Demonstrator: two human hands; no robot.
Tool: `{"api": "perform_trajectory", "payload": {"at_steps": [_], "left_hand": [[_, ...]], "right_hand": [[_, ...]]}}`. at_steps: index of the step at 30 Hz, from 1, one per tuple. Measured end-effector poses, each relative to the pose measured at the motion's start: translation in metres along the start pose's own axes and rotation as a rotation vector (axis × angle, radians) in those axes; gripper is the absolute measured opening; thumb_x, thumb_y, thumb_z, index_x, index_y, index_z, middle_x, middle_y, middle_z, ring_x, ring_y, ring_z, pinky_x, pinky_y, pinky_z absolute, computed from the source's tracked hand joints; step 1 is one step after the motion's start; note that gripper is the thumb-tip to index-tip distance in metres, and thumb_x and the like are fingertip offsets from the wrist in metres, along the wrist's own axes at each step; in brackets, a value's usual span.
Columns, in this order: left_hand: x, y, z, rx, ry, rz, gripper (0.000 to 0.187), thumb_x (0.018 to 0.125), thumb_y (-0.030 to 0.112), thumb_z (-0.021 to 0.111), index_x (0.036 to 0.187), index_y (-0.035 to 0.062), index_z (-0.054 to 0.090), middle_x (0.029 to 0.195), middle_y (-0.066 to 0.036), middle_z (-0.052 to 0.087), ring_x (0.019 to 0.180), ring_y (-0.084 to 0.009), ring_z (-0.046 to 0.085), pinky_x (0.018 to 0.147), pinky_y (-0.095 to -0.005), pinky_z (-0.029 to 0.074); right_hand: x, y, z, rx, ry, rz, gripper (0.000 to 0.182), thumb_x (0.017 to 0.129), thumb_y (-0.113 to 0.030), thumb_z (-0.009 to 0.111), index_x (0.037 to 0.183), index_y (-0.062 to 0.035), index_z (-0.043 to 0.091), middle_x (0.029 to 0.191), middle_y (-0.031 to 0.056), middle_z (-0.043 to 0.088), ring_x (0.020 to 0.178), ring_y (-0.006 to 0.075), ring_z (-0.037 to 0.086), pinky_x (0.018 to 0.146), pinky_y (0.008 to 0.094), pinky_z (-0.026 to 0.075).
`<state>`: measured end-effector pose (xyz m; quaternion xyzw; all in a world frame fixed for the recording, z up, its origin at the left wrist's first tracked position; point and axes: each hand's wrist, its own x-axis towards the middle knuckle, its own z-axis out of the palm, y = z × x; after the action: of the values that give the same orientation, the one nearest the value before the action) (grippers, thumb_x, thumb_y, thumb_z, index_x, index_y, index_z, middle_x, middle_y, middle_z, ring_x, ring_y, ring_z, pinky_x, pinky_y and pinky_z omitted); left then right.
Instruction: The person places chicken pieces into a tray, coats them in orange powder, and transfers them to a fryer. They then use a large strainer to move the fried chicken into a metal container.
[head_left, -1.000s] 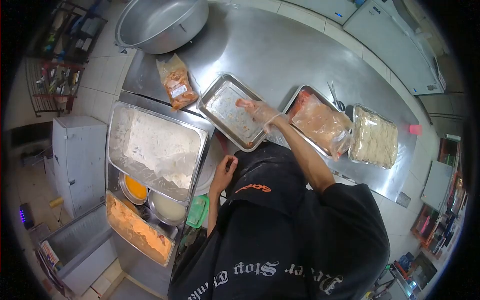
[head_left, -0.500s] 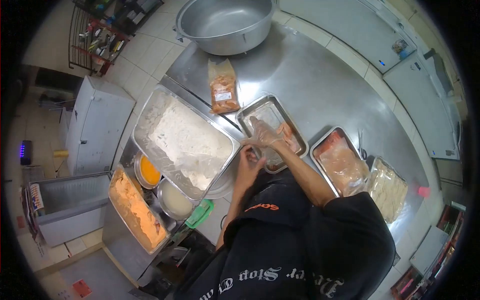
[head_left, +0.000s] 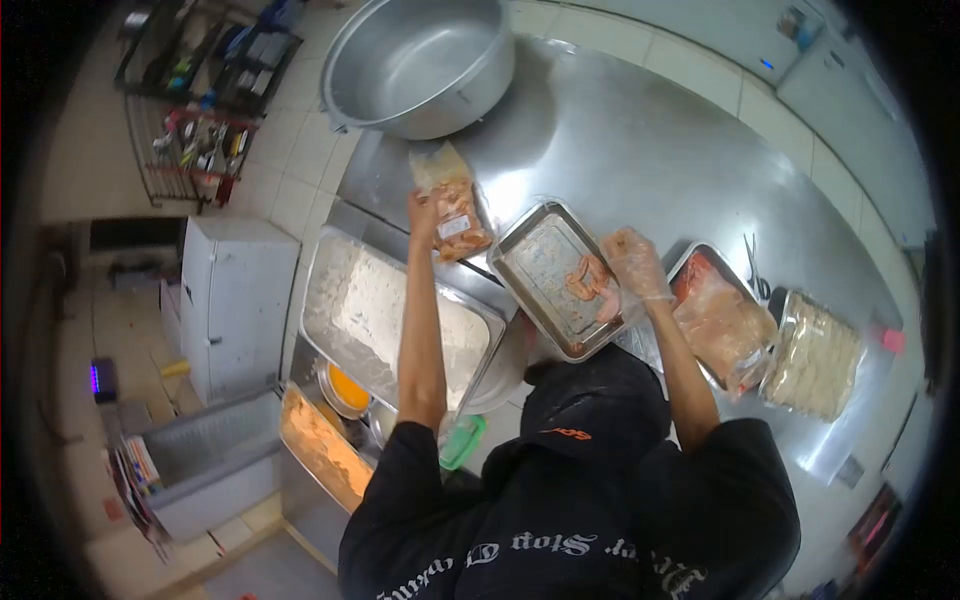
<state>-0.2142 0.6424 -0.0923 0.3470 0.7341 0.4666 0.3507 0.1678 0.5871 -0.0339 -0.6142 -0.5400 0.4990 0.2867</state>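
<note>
My left hand (head_left: 423, 217), bare, is closed on the side of a clear plastic bag of orange-brown meat pieces (head_left: 455, 212) with a white label. The bag lies on the steel table. My right hand (head_left: 636, 263) wears a thin clear plastic glove. Its fingers are curled beside the right rim of a shallow metal tray (head_left: 535, 305); whether anything is inside them is hidden. A few pieces of raw meat (head_left: 592, 284) lie in that tray, toward its right side, among wet residue.
A deep pan of white flour (head_left: 375, 295) stands left. Behind is a large metal pot (head_left: 420, 70). To the right are a tray of bagged meat (head_left: 722, 325), scissors (head_left: 755, 270) and a pale wrapped pack (head_left: 815, 355). An orange-filled pan (head_left: 325, 445) sits lower left.
My hands have moved apart from over the metal tray. The left went to the meat bag and took hold of it; the gloved right moved to the tray's right rim.
</note>
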Motion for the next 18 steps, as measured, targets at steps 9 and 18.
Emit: {"api": "perform_trajectory", "payload": {"at_steps": [9,18], "left_hand": [[0.163,-0.144,-0.002,0.346,0.157,-0.295,0.058,0.074,0.031,0.068,0.109,-0.0084,0.045,0.1,-0.015,0.055,0.085,-0.0235,0.056,0.071,-0.0356,0.049],[0.061,-0.032,-0.018,-0.079,0.146,0.125,0.027,0.087,0.016,0.052,0.103,-0.0053,0.051,0.092,-0.011,0.058,0.086,-0.0189,0.054,0.075,-0.0315,0.045]], "right_hand": [[-0.071,0.098,0.013,-0.175,-0.081,-0.117,0.035,0.078,-0.017,0.056,0.111,-0.0076,0.052,0.085,0.0144,0.061,0.066,0.0233,0.06,0.063,0.0318,0.047],[-0.031,0.12,0.034,-0.689,-0.246,-0.171,0.067,0.074,-0.013,0.059,0.13,0.0027,0.026,0.096,0.0245,0.055,0.077,0.0314,0.06,0.068,0.0367,0.049]]}}
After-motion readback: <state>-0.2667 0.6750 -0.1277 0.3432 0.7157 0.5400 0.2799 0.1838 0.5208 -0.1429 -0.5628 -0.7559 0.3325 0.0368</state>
